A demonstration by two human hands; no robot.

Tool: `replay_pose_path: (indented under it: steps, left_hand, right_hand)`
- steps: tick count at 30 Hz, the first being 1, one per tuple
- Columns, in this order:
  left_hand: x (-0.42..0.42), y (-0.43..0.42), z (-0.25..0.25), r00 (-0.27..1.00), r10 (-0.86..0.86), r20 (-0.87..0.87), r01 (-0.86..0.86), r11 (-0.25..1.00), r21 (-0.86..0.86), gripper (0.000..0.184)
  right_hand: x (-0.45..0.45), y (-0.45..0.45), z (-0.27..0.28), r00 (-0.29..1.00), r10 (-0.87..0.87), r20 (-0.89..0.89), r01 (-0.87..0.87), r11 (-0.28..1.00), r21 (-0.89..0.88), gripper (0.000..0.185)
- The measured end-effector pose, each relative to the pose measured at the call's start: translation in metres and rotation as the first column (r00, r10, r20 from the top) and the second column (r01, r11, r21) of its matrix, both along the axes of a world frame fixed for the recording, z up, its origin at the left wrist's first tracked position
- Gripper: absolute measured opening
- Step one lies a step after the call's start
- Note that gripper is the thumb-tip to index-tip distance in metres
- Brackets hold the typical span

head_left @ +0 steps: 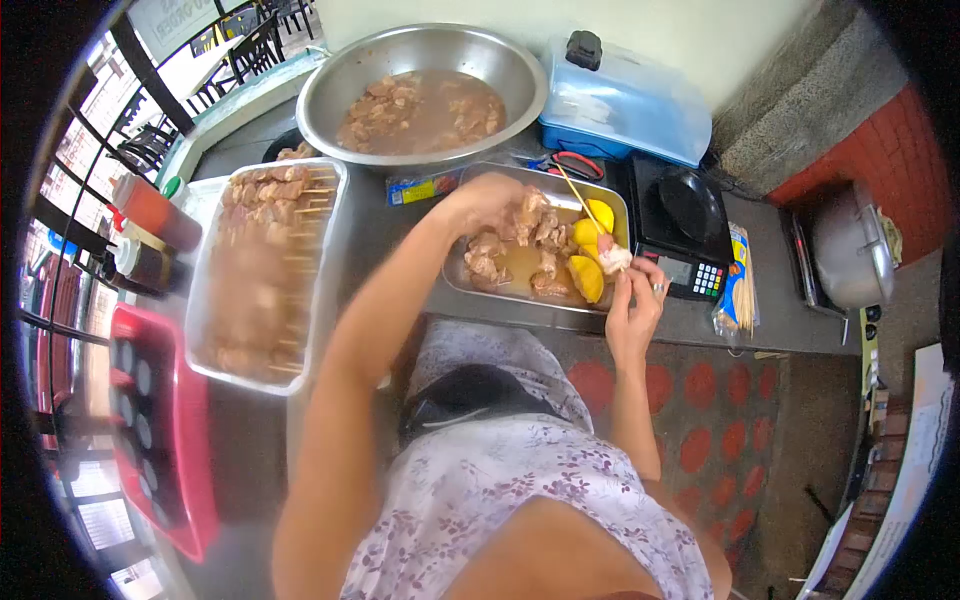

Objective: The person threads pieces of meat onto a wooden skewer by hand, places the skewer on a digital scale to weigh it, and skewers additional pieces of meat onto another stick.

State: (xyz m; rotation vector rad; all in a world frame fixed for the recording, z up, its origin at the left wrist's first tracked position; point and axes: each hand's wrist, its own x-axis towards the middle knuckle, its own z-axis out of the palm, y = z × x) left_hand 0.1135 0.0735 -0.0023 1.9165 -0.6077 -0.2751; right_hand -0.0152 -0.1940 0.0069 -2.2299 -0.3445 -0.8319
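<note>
Counter edge is running just past the near side of your steel tray, and a grey strip of surface is lying between it and the white tray of loaded sticks at left. Your right hand is pinching a skewer at its lower end, where a piece of meat is sitting — above the yellow pieces. Your left hand is reaching over the tray's far left, near meat chunks; whether it is gripping one, you cannot tell. Behind, the basin is crowding you — and the scale is blocking the right.
</note>
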Motion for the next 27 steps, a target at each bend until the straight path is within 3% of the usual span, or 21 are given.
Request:
replay_pose_path:
  steps: [1,2,4,5,7,8,9,10,14,17,21,23,27]
  left_hand:
    - [-0.006,-0.007,-0.005,0.712,-0.037,-0.701,-0.317,0.874,-0.368,0.023]
    - [-0.012,-0.011,-0.001,0.710,-0.040,-0.703,-0.316,0.874,-0.368,0.023]
    - [-0.023,-0.016,0.022,0.607,-0.223,-0.763,-0.416,0.729,-0.544,0.029]
    - [-0.029,-0.022,0.027,0.608,-0.227,-0.761,-0.407,0.733,-0.544,0.029]
    - [-0.035,-0.032,0.033,0.839,-0.036,-0.542,-0.299,0.803,-0.516,0.037]
    - [-0.033,-0.033,0.032,0.863,-0.005,-0.505,-0.284,0.823,-0.492,0.034]
    - [-0.029,-0.036,0.034,0.864,-0.016,-0.503,-0.273,0.825,-0.495,0.034]
    - [-0.027,-0.039,0.036,0.875,-0.010,-0.484,-0.264,0.829,-0.493,0.032]
    - [-0.017,-0.046,0.040,0.895,0.016,-0.445,-0.267,0.818,-0.509,0.027]
    - [-0.016,-0.045,0.039,0.885,0.089,-0.458,-0.328,0.816,-0.476,0.024]
    - [-0.017,-0.042,0.036,0.833,0.047,-0.551,-0.398,0.742,-0.539,0.024]
    - [-0.020,-0.040,0.042,0.891,-0.003,-0.455,-0.286,0.772,-0.567,0.026]
    - [-0.029,-0.039,0.054,0.899,0.083,-0.430,-0.333,0.769,-0.546,0.029]
  right_hand:
    - [-0.007,0.000,0.001,0.998,-0.009,-0.058,0.010,0.999,0.032,0.011]
    - [-0.014,-0.001,0.002,0.996,-0.003,-0.084,0.004,1.000,0.009,0.013]
    - [-0.031,0.001,0.005,0.987,-0.015,-0.159,0.021,0.999,0.038,0.014]
    - [-0.038,0.000,0.005,0.974,-0.021,-0.227,0.037,0.997,0.065,0.015]
    - [-0.048,-0.002,0.003,0.988,-0.045,-0.147,0.045,0.999,-0.004,0.017]
    - [-0.053,-0.002,0.007,0.968,0.016,-0.250,-0.005,0.999,0.044,0.018]
    - [-0.056,-0.002,0.009,0.935,0.081,-0.346,-0.051,0.994,0.097,0.019]
    - [-0.057,-0.002,0.007,0.942,0.102,-0.320,-0.067,0.991,0.120,0.018]
    - [-0.068,-0.001,0.016,0.858,0.069,-0.508,-0.001,0.991,0.132,0.018]
    - [-0.069,-0.001,0.014,0.858,0.071,-0.509,-0.005,0.991,0.130,0.017]
    - [-0.064,0.004,0.019,0.880,0.080,-0.469,-0.019,0.991,0.133,0.016]
    - [-0.053,0.009,0.024,0.915,0.070,-0.398,-0.032,0.994,0.101,0.015]
    - [-0.036,0.012,0.031,0.915,0.065,-0.397,-0.077,0.997,-0.014,0.015]
